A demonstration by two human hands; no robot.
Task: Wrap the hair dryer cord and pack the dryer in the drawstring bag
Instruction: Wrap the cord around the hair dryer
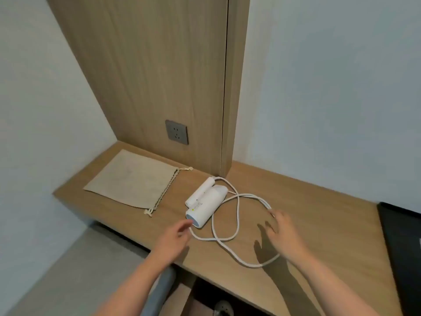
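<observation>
Lying in the middle of the frame, the white hair dryer (pixel 206 200) rests on the wooden tabletop (pixel 307 201) with its handle folded against the body. Its white cord (pixel 237 213) sprawls in loose, crossing loops to the right. The left hand (pixel 174 238), lower centre, reaches with relaxed fingers to the dryer's blue-ringed end; whether they touch it is unclear. The right hand (pixel 284 233) hovers with fingers spread over the cord's right loop, gripping nothing. The beige drawstring bag (pixel 129 179) lies flat at the left, apart from the dryer. A grey wall socket (pixel 176 132) sits in the wood panel (pixel 148 76) above.
</observation>
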